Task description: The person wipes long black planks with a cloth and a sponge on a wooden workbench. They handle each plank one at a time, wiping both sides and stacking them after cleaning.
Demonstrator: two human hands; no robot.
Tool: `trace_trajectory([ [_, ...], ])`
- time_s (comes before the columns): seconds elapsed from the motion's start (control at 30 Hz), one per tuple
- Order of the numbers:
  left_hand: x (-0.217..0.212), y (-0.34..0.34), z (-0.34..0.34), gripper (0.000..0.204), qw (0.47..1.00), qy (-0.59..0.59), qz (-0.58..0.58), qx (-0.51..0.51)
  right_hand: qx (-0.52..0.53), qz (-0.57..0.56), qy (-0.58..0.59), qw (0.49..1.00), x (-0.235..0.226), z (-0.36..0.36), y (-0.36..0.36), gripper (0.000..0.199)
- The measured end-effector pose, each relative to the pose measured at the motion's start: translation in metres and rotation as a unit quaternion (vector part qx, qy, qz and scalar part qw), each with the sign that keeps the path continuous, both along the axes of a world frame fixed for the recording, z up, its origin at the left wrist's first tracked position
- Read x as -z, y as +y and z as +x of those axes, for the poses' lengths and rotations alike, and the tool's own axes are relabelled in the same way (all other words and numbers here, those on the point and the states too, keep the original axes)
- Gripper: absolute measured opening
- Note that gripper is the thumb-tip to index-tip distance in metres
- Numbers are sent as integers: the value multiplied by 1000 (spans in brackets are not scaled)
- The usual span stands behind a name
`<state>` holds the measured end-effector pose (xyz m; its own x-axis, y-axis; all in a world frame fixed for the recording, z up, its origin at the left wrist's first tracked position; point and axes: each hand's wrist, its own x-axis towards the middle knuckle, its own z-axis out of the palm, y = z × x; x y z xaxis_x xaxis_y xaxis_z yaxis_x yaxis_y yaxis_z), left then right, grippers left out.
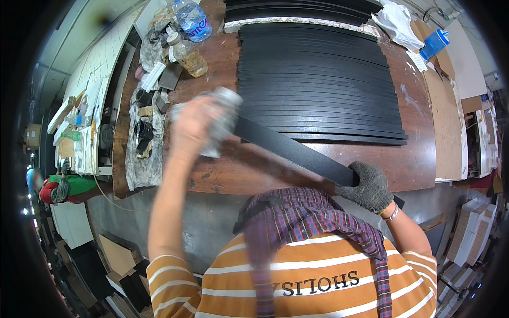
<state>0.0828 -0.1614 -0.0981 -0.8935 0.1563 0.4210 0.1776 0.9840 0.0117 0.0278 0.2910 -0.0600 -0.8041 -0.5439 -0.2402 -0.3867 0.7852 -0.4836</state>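
Note:
My right hand (370, 192), in a dark grey knit glove, is wrapped round the near end of a long flat black strip (294, 151). The strip slants up to the left above the table. At its far end my bare left hand (195, 127), smeared by motion, clutches a whitish-grey rag (225, 114). The rag covers that end of the strip. Just beyond lies a wide row of similar black strips (318, 85), side by side on the brown table (413, 159).
At the back left stand a clear bottle (192, 21) and a smaller bottle of yellowish liquid (188, 57). Blocks and scraps litter a stained sheet (139, 167). More black strips (297, 9) lie at the back. A blue bottle (435, 43) is far right. Another person (71, 186) is at left.

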Motion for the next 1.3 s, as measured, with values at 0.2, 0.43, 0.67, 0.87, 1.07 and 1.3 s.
trace_trajectory([
  [0.2, -41, 16, 8, 46, 928, 124, 328, -123, 75, 9, 60, 995, 21, 9, -4, 48],
  [0.43, -12, 148, -43, 42, 960, 119, 89, 238, 62, -130, 47, 988, 9, 5, -45, 34],
  [0.67, -70, 65, -56, 34, 893, 205, 366, -165, 116, -127, 67, 983, 2, 7, -54, 39],
  [0.87, -54, 181, -30, 48, 944, 45, 223, 241, 31, -196, 140, 970, 11, -11, -91, 47],
  [1.07, -64, 138, -28, 35, 602, -14, 797, 47, 248, -189, 20, 950, -14, -33, -100, 51],
  [1.3, -93, 152, -68, 42, 586, -130, 793, 103, -17, -202, 77, 976, -51, -21, -111, 49],
])
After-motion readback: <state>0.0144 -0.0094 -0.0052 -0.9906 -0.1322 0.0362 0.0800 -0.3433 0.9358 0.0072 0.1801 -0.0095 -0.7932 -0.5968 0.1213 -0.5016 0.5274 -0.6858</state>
